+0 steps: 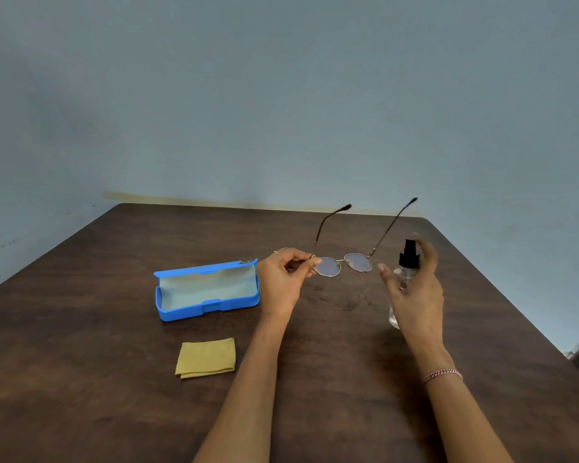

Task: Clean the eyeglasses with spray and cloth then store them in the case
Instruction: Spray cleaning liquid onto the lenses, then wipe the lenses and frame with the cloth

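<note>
Over table (114,396), L hand (281,279) pinches eyeglasses (358,262).

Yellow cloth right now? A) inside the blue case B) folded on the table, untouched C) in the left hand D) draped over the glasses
B: the folded yellow cloth lies untouched on the dark wooden table near the open blue plastic case.

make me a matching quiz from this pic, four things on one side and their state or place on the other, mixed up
Things:
1 eyeglasses
2 case
3 cloth
4 spray bottle

States:
a folded, lying on the table
b held in the right hand
c blue, open
d pinched by the left hand

Pairs: 1-d, 2-c, 3-a, 4-b
</note>
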{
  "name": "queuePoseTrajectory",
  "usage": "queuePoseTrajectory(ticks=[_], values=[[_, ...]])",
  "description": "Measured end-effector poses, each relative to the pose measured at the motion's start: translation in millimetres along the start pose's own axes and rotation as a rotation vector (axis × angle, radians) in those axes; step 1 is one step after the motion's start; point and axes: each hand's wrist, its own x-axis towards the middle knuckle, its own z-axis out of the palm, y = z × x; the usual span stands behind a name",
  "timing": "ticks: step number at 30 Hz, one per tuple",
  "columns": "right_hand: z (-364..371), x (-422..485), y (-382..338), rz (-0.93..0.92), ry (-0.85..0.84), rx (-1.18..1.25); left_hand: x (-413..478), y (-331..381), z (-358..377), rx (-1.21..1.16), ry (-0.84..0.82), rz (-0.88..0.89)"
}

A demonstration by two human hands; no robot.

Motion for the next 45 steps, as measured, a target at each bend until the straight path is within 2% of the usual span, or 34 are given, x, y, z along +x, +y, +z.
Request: queuePoseTrajectory(ticks=[4, 17, 19, 22, 26, 28, 30, 32, 37, 40, 43, 45], values=[[2, 1, 5, 0.032, -0.041, 0.165, 1, -1, -1, 0.008, 0.001, -0.110], [5, 1, 20, 0.079, -0.151, 0.142, -1, 6, -3, -0.019, 0.016, -0.206], [3, -3, 19, 0.086, -0.101, 0.202, -4, 9, -4, -0.025, 0.024, -0.203], [-2, -5, 14, 0.079, 0.085, 0.226, -9, 16, -9, -0.056, 0.055, -0.184], [-10, -8, -7, -0.027, 0.297, 0.192, -12, 31, -30, -0.056, 0.093, -0.125], [-9, -18, -26, -0.094, 0.315, 0.161, -11, 37, -44, -0.077, 0.115, -0.111], [1, -33, -49, -0.139, 0.243, 0.181, -12, 43, -61, -0.074, 0.139, -0.090], [17, -50, -68, -0.168, 0.102, 0.221, -13, 46, -78, -0.048, 0.160, -0.071], [65, -80, -92, -0.472, -0.461, 0.055, -15, 49, -124, -0.018, 0.233, -0.053], [89, -92, -115, -0.457, -0.743, -0.080, -16, 50, -147, -0.020, 0.258, -0.056], [108, -99, -135, -0.292, -0.754, -0.362, -17, 51, -161, -0.011, 0.284, -0.039], [112, -104, -146, -0.204, -0.719, -0.456, -18, 49, -167, -0.015, 0.294, -0.030]])
